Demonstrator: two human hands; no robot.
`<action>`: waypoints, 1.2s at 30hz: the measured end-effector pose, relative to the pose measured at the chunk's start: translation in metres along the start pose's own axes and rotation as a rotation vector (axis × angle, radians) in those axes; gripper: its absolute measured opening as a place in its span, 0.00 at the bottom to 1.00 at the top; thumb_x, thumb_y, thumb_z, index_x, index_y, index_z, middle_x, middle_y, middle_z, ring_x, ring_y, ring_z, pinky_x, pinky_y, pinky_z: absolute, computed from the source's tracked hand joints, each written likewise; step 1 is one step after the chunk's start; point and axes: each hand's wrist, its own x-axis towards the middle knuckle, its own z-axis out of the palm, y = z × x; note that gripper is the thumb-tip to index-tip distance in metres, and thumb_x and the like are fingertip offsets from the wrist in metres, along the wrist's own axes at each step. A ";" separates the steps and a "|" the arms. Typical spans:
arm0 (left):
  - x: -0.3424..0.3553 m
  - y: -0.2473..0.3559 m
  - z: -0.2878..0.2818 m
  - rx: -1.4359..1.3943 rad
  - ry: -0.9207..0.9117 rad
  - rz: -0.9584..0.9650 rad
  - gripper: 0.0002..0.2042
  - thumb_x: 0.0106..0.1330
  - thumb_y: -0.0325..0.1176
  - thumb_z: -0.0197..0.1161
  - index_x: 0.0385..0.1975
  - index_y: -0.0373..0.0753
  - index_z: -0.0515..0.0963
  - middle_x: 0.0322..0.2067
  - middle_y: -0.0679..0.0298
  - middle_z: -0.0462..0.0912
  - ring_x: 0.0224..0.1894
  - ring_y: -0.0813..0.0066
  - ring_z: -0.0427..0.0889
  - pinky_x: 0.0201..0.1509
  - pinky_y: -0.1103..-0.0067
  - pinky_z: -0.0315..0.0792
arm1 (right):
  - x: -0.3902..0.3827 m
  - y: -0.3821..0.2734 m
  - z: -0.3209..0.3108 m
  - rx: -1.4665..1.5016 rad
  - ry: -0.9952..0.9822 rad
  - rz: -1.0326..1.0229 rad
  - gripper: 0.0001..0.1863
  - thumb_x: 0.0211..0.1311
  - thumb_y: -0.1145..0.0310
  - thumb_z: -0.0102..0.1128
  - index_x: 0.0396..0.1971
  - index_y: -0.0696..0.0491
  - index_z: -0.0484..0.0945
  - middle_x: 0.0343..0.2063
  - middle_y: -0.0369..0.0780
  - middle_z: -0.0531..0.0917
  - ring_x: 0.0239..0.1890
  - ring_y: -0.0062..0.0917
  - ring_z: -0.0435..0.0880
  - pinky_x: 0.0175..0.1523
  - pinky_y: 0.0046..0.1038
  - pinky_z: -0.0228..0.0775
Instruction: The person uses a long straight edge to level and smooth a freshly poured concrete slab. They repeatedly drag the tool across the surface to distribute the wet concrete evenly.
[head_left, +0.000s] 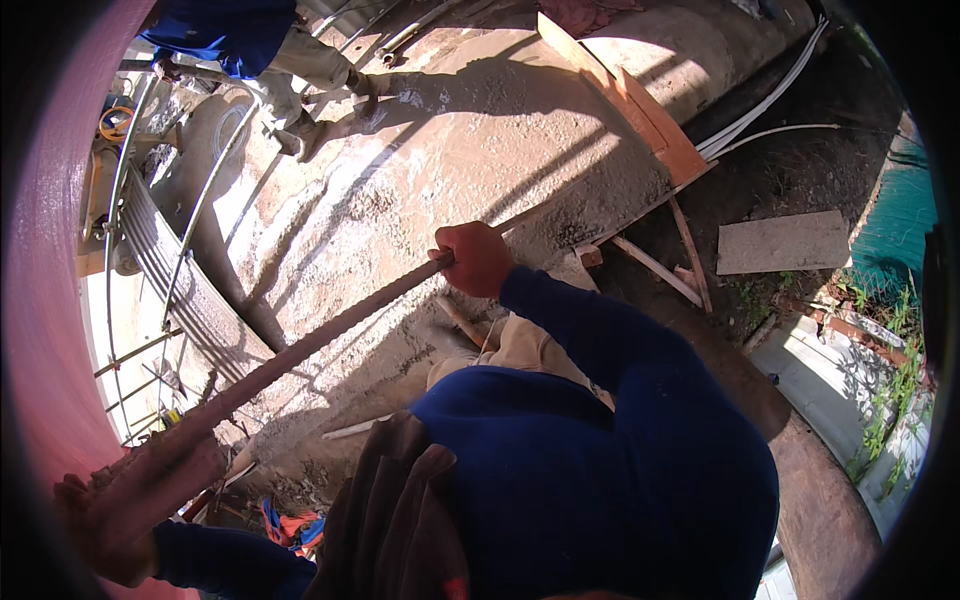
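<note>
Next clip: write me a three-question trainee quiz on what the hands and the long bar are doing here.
1. True or false: both hands grip the ribbed steel bar.
2. Which hand is at the bar's far end? A) left hand B) right hand
3. Fill in: the surface under the bar is a grey ____ slab.

Key: 1 true; 2 B; 3 concrete.

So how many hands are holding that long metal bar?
2. The right hand grips the ribbed steel bar at its far end; the left hand holds it at the lower left.
</note>
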 end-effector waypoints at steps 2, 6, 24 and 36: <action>0.000 0.075 0.038 -0.396 0.142 -0.073 0.16 0.71 0.29 0.56 0.57 0.36 0.76 0.40 0.54 0.74 0.41 0.62 0.76 0.47 0.68 0.71 | 0.026 0.020 -0.007 -0.023 0.076 -0.065 0.19 0.64 0.64 0.66 0.19 0.55 0.68 0.17 0.49 0.74 0.23 0.50 0.76 0.30 0.45 0.64; 0.010 0.182 0.111 -0.564 0.135 0.032 0.11 0.68 0.34 0.58 0.48 0.47 0.76 0.29 0.65 0.62 0.32 0.68 0.66 0.34 0.70 0.60 | 0.069 0.065 -0.035 -0.082 0.054 -0.018 0.17 0.61 0.68 0.70 0.19 0.55 0.70 0.18 0.48 0.76 0.26 0.48 0.79 0.32 0.46 0.67; 0.008 0.260 0.221 -0.652 -0.144 0.256 0.08 0.68 0.30 0.52 0.37 0.31 0.73 0.25 0.55 0.70 0.27 0.61 0.70 0.28 0.65 0.63 | 0.024 0.213 -0.012 -0.089 -0.019 0.109 0.19 0.61 0.63 0.67 0.20 0.56 0.67 0.18 0.48 0.72 0.25 0.44 0.74 0.34 0.44 0.63; 0.006 0.264 0.242 -0.658 -0.046 0.171 0.10 0.72 0.35 0.52 0.42 0.33 0.73 0.27 0.56 0.69 0.27 0.64 0.67 0.30 0.67 0.63 | 0.032 0.216 -0.018 -0.103 -0.076 0.170 0.20 0.63 0.59 0.67 0.21 0.56 0.70 0.19 0.52 0.75 0.28 0.53 0.76 0.36 0.49 0.65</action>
